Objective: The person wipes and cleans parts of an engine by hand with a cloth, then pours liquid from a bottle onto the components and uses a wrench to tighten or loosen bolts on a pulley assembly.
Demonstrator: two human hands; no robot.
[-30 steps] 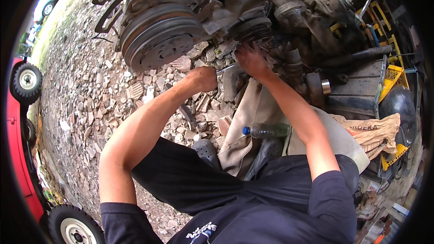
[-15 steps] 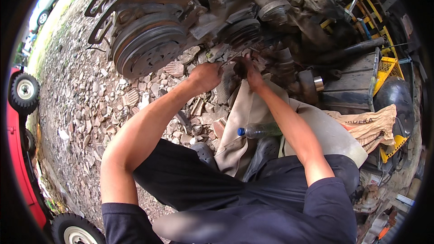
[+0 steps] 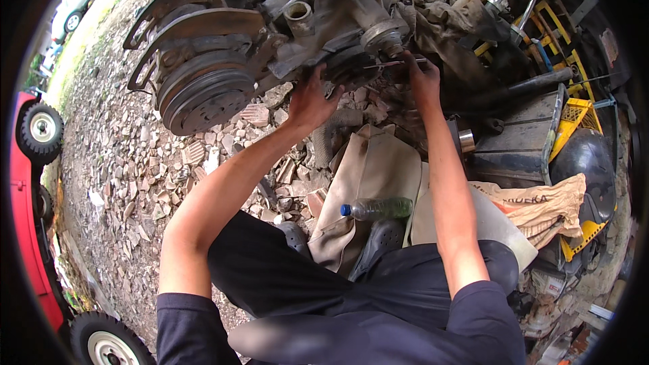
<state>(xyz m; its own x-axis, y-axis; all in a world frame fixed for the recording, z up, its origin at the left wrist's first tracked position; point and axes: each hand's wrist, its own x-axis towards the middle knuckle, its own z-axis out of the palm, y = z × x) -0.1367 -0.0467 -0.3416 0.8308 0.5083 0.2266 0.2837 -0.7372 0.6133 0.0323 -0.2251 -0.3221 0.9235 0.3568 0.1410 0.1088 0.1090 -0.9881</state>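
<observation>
A large, greasy vehicle axle assembly (image 3: 331,17) fills the top of the head view, with a round ribbed brake drum (image 3: 209,94) at its left end. My left hand (image 3: 313,103) reaches up to the underside of its dark middle part, thumb and fingers apart. It seems to touch the metal there and holds nothing I can see. Just right of it, my right hand (image 3: 424,84) is closed on a thin metal rod (image 3: 389,64), which points left across the dark part, below a round flanged piece (image 3: 385,35). The rod's exact kind is too small to tell.
A capped plastic bottle (image 3: 378,209) lies on a beige sheet (image 3: 385,162) between my legs. Broken tile and stones (image 3: 162,155) cover the ground at left. At right are a paper sack (image 3: 541,206), yellow crates (image 3: 571,128) and a dark rounded object (image 3: 585,162). A red vehicle (image 3: 30,230) stands far left.
My hands were close together lower down; they have moved up and apart. The right one has gone to the right, with the thin rod now plainly seen. My view has shifted slightly.
</observation>
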